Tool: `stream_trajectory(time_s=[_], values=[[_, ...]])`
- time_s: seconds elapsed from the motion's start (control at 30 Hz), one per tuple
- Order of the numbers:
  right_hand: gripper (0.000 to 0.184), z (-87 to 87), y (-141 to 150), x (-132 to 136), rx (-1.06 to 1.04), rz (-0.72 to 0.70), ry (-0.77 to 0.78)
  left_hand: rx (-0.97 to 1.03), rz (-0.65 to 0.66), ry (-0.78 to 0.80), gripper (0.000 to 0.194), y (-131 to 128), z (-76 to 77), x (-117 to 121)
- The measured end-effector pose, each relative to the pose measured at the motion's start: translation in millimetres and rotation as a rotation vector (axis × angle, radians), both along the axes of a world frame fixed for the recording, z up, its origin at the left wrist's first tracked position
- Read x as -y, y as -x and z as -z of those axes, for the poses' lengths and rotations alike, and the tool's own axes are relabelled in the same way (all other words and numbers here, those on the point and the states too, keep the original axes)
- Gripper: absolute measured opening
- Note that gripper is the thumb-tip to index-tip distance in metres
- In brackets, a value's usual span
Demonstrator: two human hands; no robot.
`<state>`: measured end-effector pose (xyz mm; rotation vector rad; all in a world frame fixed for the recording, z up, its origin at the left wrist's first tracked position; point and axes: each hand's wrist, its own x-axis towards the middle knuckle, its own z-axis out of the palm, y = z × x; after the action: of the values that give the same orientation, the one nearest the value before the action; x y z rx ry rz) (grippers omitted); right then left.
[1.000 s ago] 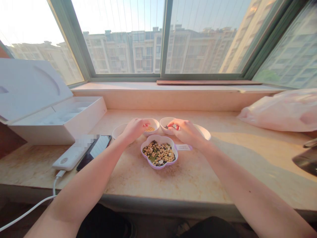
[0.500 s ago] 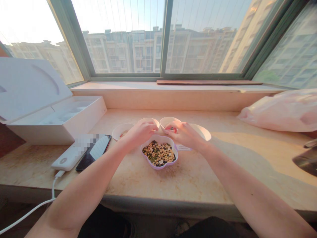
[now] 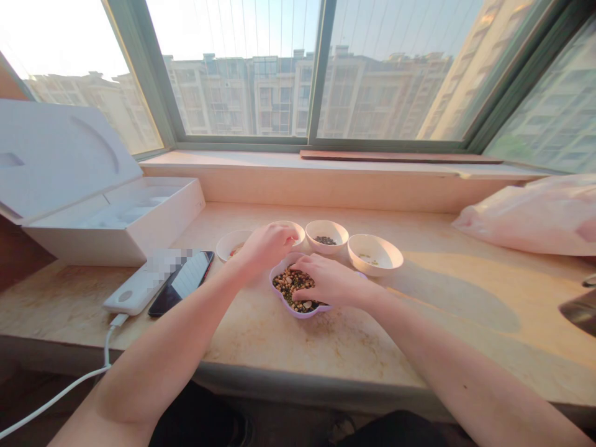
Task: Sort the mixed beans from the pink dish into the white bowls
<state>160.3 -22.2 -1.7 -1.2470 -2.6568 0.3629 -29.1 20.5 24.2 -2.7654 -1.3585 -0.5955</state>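
Observation:
A purple-rimmed, petal-shaped bowl (image 3: 302, 315) holds mixed beans (image 3: 285, 284), yellow, black and green with a few pale pieces. Over it is my right hand (image 3: 328, 279), thumb and fingers apart, fingertips at the beans. My left hand (image 3: 272, 243) hangs at a round white bowl (image 3: 300, 231) behind, with fingers bent together; whatever they pinch is hidden. Dark beans lie in the white bowl (image 3: 326, 250) to its right. Farther right, another white bowl (image 3: 390, 261) has a few small greenish beans. The leftmost white bowl (image 3: 226, 243), partly behind my left wrist, has reddish bits.
At left stand an open white box (image 3: 153, 230), a white power bank (image 3: 133, 295) with a cable (image 3: 108, 341), and a black phone (image 3: 179, 288). A plastic bag (image 3: 531, 217) lies at right, with a dark object (image 3: 580, 313) near the edge. Windows rise behind the counter (image 3: 447, 335).
My right hand has come back from the dark-bean bowl to the petal-shaped bowl, and its fingers have spread. My left hand stays at its white bowl. The view has shifted slightly.

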Motion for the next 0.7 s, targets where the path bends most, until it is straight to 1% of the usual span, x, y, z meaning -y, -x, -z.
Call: stream_trajectory(time_s=[0.17,0.33,0.53,0.7], values=[[0.027,4.7,0.8,-3.9,-0.038,-0.017,0.03,-0.012,0.021,0.001,0.03,-2.2,2.4,-0.6],[0.013,4.8,-3.2,-6.5,-0.139,-0.009,0.048,0.009,0.042,-0.004,0.03,-3.7,2.5,1.0],[0.018,4.5,-2.6,-9.5,-0.101,-0.047,0.07,0.007,0.049,-0.011,0.028,-4.5,4.7,0.2],[0.027,6.5,-1.4,-9.4,-0.132,-0.047,0.085,0.0,0.051,-0.003,0.029,-4.3,7.5,-1.7]])
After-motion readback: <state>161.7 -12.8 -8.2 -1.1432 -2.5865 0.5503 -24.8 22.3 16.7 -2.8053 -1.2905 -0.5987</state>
